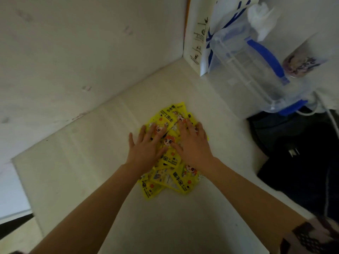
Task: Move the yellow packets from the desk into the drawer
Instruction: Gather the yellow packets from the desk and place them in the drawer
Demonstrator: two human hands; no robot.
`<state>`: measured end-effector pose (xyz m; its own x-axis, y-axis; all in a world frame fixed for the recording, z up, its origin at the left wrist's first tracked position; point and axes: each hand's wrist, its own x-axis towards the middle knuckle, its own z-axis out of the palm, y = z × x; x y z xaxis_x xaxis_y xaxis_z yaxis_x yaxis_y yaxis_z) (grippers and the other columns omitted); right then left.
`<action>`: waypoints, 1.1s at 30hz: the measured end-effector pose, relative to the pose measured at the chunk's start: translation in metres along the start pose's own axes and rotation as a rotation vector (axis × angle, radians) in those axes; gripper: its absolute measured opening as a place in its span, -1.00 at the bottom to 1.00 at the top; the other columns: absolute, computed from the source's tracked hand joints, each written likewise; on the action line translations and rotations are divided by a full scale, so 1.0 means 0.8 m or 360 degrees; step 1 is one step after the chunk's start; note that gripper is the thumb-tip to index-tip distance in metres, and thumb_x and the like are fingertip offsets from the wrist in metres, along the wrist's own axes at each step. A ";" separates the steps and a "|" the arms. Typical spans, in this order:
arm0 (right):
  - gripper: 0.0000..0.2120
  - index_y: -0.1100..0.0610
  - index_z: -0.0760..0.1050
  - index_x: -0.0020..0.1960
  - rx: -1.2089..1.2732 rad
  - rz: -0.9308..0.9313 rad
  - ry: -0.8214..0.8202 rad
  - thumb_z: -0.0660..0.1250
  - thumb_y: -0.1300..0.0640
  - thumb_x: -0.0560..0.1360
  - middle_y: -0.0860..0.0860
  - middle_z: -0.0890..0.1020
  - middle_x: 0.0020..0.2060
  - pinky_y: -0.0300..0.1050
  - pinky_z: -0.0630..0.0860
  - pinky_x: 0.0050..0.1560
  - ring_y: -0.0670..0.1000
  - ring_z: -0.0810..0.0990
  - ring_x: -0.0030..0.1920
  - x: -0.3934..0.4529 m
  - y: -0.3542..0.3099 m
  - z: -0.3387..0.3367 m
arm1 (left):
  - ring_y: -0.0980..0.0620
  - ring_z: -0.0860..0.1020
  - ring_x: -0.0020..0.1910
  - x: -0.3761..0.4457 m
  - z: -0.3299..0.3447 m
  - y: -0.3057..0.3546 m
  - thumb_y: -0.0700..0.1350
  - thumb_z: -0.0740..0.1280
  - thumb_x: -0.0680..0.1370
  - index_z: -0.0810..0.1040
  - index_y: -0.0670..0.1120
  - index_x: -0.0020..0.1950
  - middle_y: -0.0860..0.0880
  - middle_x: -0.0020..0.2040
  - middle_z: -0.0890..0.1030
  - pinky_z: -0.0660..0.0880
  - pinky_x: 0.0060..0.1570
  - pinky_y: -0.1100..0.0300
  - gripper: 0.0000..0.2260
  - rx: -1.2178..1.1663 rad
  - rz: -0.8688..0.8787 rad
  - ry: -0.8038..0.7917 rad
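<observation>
Both your hands — left hand (146, 149), right hand (193, 145) — lie flat and spread on the yellow packets (170, 154) heaped on the desk (91, 162) — gathering step; next, scoop them together, drawer unseen.

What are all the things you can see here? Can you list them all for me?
yellow packets: one overlapping pile, too jumbled to count, yellow with cartoon faces, middle of the desk
desk: one, off-white, under the pile, set into a wall corner
clear jug: one, see-through with blue handle and base, far right corner
white bag: one, white with blue print, behind the jug
printed cup: one, pale with dark drawing, far right, blurred
dark cloth: one heap, black, right edge
white cable: one, white, across the dark cloth
left hand: one, flat on the pile, fingers spread
right hand: one, flat on the pile
</observation>
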<state>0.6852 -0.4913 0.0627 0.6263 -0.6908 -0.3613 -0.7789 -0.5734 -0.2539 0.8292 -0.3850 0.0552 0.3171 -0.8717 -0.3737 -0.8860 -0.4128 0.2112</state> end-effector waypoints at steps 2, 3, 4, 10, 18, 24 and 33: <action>-0.29 0.03 -0.12 0.56 0.0021 0.0025 -0.0028 0.09 -0.22 0.56 0.08 -0.04 0.56 0.26 0.03 0.49 0.34 -0.08 0.51 -0.023 -0.003 0.007 | -0.09 -0.09 0.56 -0.025 0.006 0.000 0.29 -0.04 0.56 -0.24 0.33 0.48 0.05 0.59 -0.06 -0.07 0.42 -0.31 -0.44 -0.0001 -0.0039 0.0024; -0.30 0.04 -0.13 0.56 0.0023 0.0038 -0.0037 0.09 -0.20 0.57 0.09 -0.05 0.56 0.26 0.02 0.49 0.33 -0.09 0.52 -0.032 -0.004 0.010 | -0.10 -0.07 0.56 -0.036 0.007 0.000 0.29 -0.02 0.56 -0.20 0.32 0.49 0.04 0.59 -0.03 -0.07 0.42 -0.31 -0.44 -0.0010 -0.0067 0.0022; -0.31 0.04 -0.13 0.56 0.0031 0.0052 -0.0043 0.08 -0.19 0.57 0.09 -0.06 0.56 0.25 0.00 0.49 0.33 -0.11 0.52 -0.040 -0.004 0.013 | -0.11 -0.06 0.56 -0.045 0.009 -0.001 0.29 -0.01 0.57 -0.16 0.31 0.50 0.03 0.58 -0.01 -0.07 0.42 -0.31 -0.45 -0.0019 -0.0099 0.0015; -0.44 0.09 0.12 0.50 0.0077 0.0140 0.0053 0.02 -0.18 0.60 0.12 0.13 0.53 0.27 -0.04 0.48 0.30 -0.06 0.52 -0.050 -0.004 0.006 | -0.18 0.04 0.53 -0.063 0.005 -0.006 0.23 0.04 0.60 0.18 0.17 0.46 0.01 0.49 0.21 -0.04 0.40 -0.31 -0.57 -0.0020 -0.0212 0.0046; -0.49 0.21 0.28 0.33 0.0070 0.0306 0.0069 0.29 -0.07 0.52 0.19 0.44 0.23 0.09 0.39 0.15 0.26 0.39 0.22 -0.009 -0.003 -0.028 | -0.21 0.37 0.26 -0.033 -0.025 -0.019 -0.05 0.31 0.55 0.31 -0.07 0.37 -0.14 0.31 0.36 0.36 0.17 -0.15 -0.58 -0.0277 -0.0522 0.0175; -0.35 0.17 0.23 0.38 0.0229 0.0438 -0.0022 0.40 -0.07 0.44 0.20 0.36 0.27 0.16 0.37 0.20 0.28 0.35 0.26 0.008 0.009 -0.038 | -0.19 0.36 0.29 -0.018 -0.032 -0.027 -0.04 0.37 0.50 0.31 -0.04 0.35 -0.13 0.28 0.42 0.31 0.19 -0.18 -0.54 -0.0718 -0.0824 0.0012; -0.49 0.17 0.28 0.28 0.0358 0.0509 0.0006 0.39 -0.01 0.46 0.19 0.34 0.20 0.19 0.46 0.13 0.24 0.44 0.16 -0.001 0.023 -0.039 | -0.21 0.25 0.33 -0.028 -0.028 -0.026 0.07 0.37 0.49 0.35 -0.05 0.36 -0.12 0.34 0.29 0.30 0.20 -0.18 -0.50 -0.0639 -0.0867 0.0074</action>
<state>0.6712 -0.5151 0.0861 0.3507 -0.8207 -0.4511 -0.9220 -0.2183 -0.3196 0.8479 -0.3631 0.0791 0.7046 -0.5183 -0.4846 -0.4040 -0.8545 0.3265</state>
